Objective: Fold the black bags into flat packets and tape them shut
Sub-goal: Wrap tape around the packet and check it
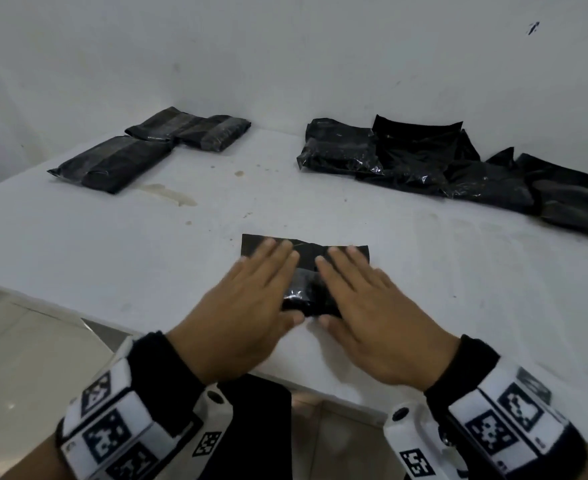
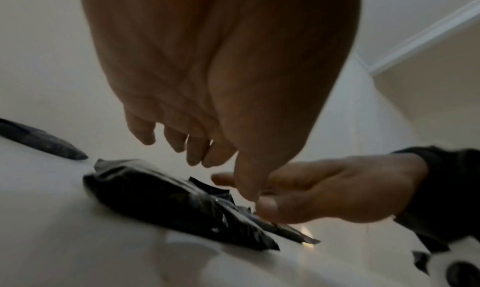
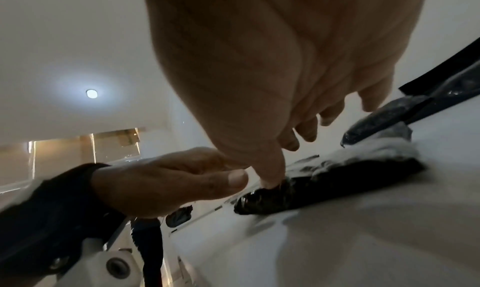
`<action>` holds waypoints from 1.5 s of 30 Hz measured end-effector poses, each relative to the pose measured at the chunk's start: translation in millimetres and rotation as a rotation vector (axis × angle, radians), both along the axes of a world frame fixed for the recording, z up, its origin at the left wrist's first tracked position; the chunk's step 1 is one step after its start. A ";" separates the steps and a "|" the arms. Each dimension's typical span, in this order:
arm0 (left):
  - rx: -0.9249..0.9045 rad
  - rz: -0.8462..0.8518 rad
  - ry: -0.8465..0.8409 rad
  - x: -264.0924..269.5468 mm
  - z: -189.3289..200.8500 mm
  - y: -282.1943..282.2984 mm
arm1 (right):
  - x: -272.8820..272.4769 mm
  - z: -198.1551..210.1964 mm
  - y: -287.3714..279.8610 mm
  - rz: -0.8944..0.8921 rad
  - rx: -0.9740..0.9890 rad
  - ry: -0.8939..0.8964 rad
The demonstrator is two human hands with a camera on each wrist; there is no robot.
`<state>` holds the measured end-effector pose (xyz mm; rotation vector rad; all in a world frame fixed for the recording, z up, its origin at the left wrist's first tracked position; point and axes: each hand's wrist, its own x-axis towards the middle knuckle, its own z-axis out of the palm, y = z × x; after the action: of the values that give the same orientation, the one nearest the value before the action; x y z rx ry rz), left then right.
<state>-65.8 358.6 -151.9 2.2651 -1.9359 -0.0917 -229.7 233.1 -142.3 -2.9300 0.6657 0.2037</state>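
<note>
A black bag (image 1: 306, 252) lies on the white table (image 1: 337, 209) near its front edge, its far end a flat flap. My left hand (image 1: 247, 306) and right hand (image 1: 365, 306) are spread side by side over it with straight fingers, hiding most of it. In the left wrist view the left fingers (image 2: 194, 147) hang just above the bulging bag (image 2: 161, 201). In the right wrist view the right thumb (image 3: 270, 168) touches the bag's near end (image 3: 324, 180). Neither hand grips anything.
Three taped flat packets (image 1: 119, 161) lie at the back left. A pile of several loose black bags (image 1: 424, 157) stretches along the back right to the table's edge. A white wall stands right behind the table. The floor (image 1: 25, 358) lies below the table's front left edge.
</note>
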 end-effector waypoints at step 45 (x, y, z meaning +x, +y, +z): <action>-0.546 0.361 0.518 17.6 -28.8 -18.4 | 19.3 -33.5 -29.9 -0.334 0.395 -0.597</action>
<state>-48.2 340.2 -180.6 1.9280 -1.1088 -0.0816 -210.3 203.2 -175.8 -2.2775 0.8657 -0.4936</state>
